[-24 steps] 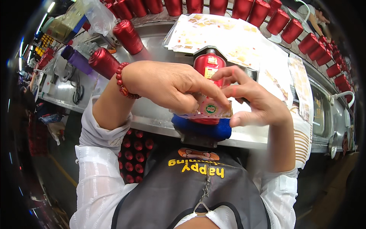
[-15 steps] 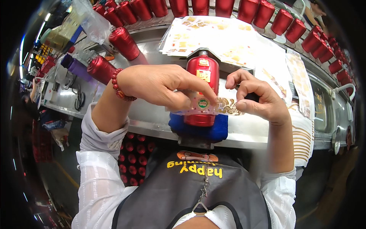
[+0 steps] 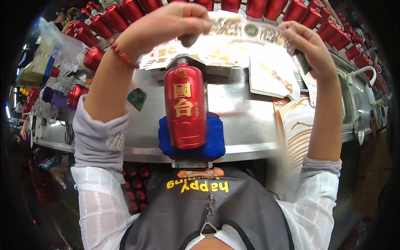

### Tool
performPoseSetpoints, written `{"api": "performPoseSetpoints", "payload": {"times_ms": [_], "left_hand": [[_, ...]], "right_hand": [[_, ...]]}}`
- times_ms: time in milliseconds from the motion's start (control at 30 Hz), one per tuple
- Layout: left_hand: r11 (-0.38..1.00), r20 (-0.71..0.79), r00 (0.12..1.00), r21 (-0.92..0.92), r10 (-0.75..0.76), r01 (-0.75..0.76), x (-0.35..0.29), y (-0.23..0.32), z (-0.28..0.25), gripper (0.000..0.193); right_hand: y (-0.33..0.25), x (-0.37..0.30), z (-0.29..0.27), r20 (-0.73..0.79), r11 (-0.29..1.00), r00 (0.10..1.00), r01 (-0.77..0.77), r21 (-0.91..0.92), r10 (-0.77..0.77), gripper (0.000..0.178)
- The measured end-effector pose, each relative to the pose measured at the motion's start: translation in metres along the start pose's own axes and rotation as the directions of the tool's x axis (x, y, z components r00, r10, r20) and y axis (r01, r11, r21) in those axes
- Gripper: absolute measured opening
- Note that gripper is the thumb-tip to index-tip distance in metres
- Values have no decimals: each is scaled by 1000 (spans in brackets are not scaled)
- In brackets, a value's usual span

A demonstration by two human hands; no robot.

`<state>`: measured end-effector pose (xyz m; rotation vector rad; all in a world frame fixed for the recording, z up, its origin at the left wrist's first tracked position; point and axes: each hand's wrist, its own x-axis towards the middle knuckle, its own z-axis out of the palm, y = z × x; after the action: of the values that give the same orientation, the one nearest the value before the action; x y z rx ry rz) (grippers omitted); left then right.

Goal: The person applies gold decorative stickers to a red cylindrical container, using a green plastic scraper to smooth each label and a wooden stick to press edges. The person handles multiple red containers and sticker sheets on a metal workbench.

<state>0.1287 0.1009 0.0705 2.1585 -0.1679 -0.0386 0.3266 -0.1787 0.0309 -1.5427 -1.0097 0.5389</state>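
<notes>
A thin decal strip [image 3: 227,26] with a gold pattern and a round green emblem stretches between my two hands, above the far side of the bench. My left hand [image 3: 177,21] pinches its left end. My right hand [image 3: 303,43] pinches the right end, slightly blurred. Something dark shows below each hand, too unclear to name. Nearer to me, a red bottle [image 3: 186,129] with gold characters lies tilted in a holder, its lower end on a folded blue cloth [image 3: 216,139]. Neither hand touches the bottle.
White sheets of gold decals [image 3: 208,54] cover the far bench. A stack of white paper [image 3: 266,77] lies at right, above fanned strips [image 3: 298,137]. A dark green flat piece [image 3: 136,99] lies left of the bottle. Rows of red bottles [image 3: 256,6] line the far edge.
Both hands have moved up and away with the strip, which was across the front of the bottle and is now beyond it. The hands are farther apart, and the view has shifted.
</notes>
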Motion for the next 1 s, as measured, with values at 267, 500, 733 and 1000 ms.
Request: {"api": "performPoseSetpoints", "payload": {"times_ms": [267, 500, 733, 1000], "left_hand": [[980, -171, 978, 138, -120, 144, 88, -49, -5, 17], [995, -221, 971, 17, -89, 95, 2, -59, -11, 21], [994, -337, 941, -107, -12, -26, -42, -46, 19, 17], [858, -335, 847, 455, 413, -238, -18, -29, 55, 40]], "right_hand": [[165, 67, -132, -307, 247, 864, -423, -872, 399, 41], [236, 30, -156, -504, -125, 793, -493, -861, 342, 44], [78, 39, -94, -58, 269, 998, -53, -962, -10, 29], [-110, 8, 62, 498, 404, 853, 515, -756, -154, 23]]}}
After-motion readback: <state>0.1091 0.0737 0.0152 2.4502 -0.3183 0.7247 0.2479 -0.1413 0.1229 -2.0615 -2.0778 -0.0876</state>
